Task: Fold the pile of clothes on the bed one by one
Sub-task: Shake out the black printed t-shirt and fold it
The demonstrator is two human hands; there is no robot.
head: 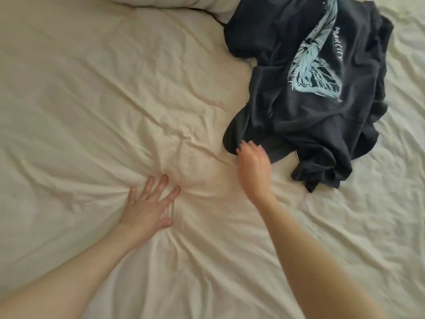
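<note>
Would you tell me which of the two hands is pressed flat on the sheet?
The left hand, fingers spread on the cream sheet; the right hand reaches the dark clothes pile.

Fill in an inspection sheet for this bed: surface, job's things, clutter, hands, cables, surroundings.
Surface: cream bed sheet, heavily wrinkled, creases radiating from the pressed spot.
Job's things: dark clothes pile crumpled at upper right; top garment shows a pale blue print.
Clutter: nothing seen.
Hands: left hand flat, fingers spread, pressing the sheet; right hand blurred, at the pile's near edge, grip unclear.
Cables: nothing seen.
Surroundings: pillow edge at top; the rest is out of view.
</note>
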